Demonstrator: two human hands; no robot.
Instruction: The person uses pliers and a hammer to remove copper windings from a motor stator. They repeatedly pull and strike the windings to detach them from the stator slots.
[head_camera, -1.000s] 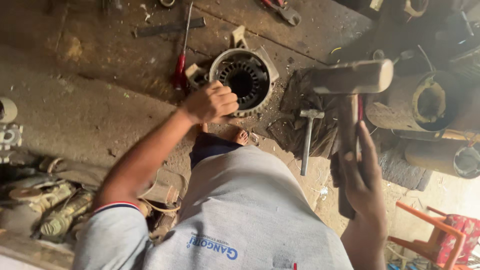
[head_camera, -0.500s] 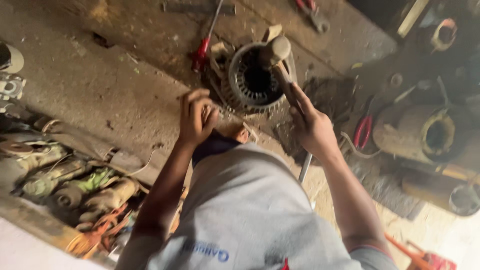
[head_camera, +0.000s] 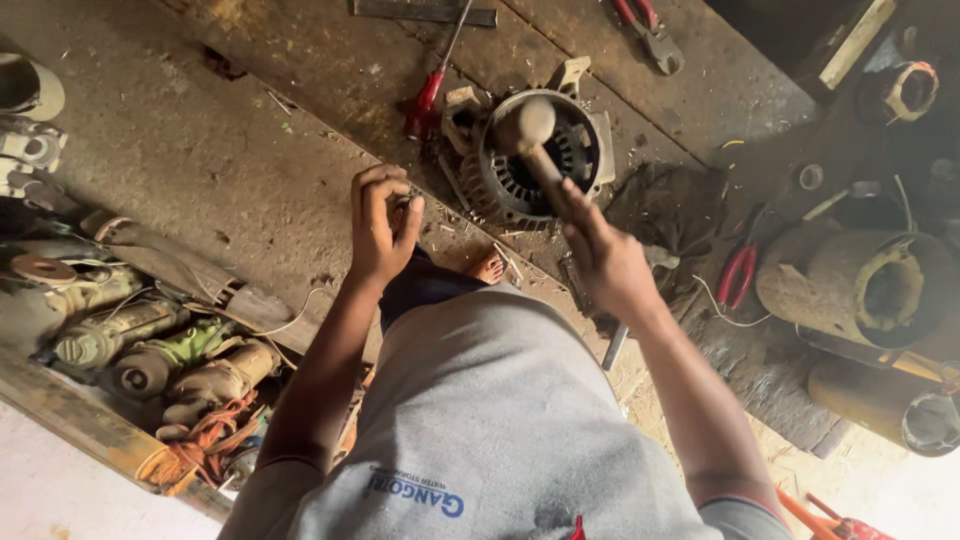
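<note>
A round metal motor housing (head_camera: 497, 183) with a toothed inner ring lies on the dirty floor in front of me. My right hand (head_camera: 605, 258) grips the handle of a hammer (head_camera: 527, 128), whose head sits over the housing's opening. My left hand (head_camera: 382, 222) hovers just left of the housing with its fingers curled shut; I cannot tell whether anything small is in them. My bare foot (head_camera: 489, 268) shows below the housing.
A red-handled screwdriver (head_camera: 428, 92) lies left of the housing, red pliers (head_camera: 738, 272) and a dark rag (head_camera: 672, 208) to its right. A large rusty cylinder (head_camera: 845, 290) stands at the right. Old motor parts (head_camera: 150, 350) are piled at the left.
My right hand has brought the hammer from up near the camera down onto the housing. My left hand has come off the housing and drawn back to the left.
</note>
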